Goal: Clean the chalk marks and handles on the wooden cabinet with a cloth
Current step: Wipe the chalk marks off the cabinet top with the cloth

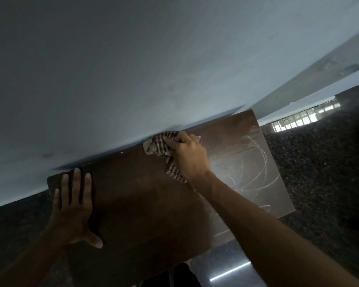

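Note:
I look down on the dark brown top of the wooden cabinet (137, 195), which stands against a pale blue wall. My right hand (187, 154) is closed on a striped cloth (158, 145) and presses it on the top near the back edge, by the wall. White chalk marks (251, 162) loop across the right part of the top, to the right of that hand. My left hand (73, 206) lies flat on the left part of the top with its fingers spread. No handles are in view.
The pale blue wall (133, 69) runs along the cabinet's back edge. A dark speckled floor (319, 172) surrounds the cabinet and reflects a barred window (303, 118) at the upper right.

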